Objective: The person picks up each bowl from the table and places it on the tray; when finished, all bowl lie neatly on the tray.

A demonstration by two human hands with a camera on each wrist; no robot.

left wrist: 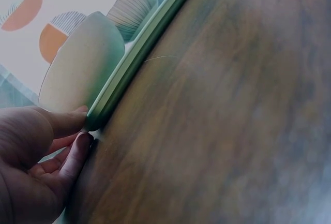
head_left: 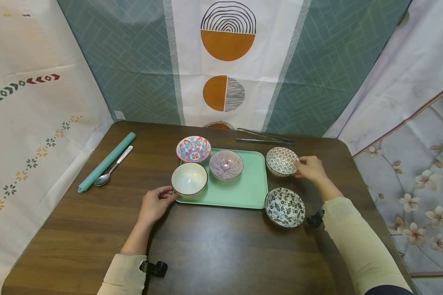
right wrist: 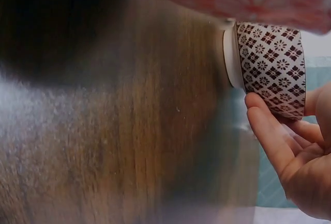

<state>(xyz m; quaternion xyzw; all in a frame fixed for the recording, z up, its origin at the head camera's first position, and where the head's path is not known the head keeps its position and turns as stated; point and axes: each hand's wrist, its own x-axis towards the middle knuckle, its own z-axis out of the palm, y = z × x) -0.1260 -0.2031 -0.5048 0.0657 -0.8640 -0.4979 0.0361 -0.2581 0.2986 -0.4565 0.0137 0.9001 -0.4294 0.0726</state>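
My left hand (head_left: 156, 204) pinches the near left corner of a mint-green tray (head_left: 252, 180), thumb on top and fingers lower, as the left wrist view shows. A cream bowl (head_left: 189, 179) stands just above that corner. To its right on the tray is a purple-striped bowl (head_left: 226, 164). My right hand (head_left: 311, 169) grips the right side of a small bowl with a dark flower-and-diamond pattern (right wrist: 273, 69), off the tray's right edge. Nearer to me, a bowl with black leaf patterns (head_left: 285, 207) stands by the tray's near right corner.
A red-and-blue floral bowl (head_left: 193, 149) overlaps the tray's far left corner. Metal tongs (head_left: 266, 138) lie behind the tray. On the left of the wooden table (head_left: 221, 254) lie a rolled teal cloth (head_left: 107, 162) and a spoon (head_left: 113, 166).
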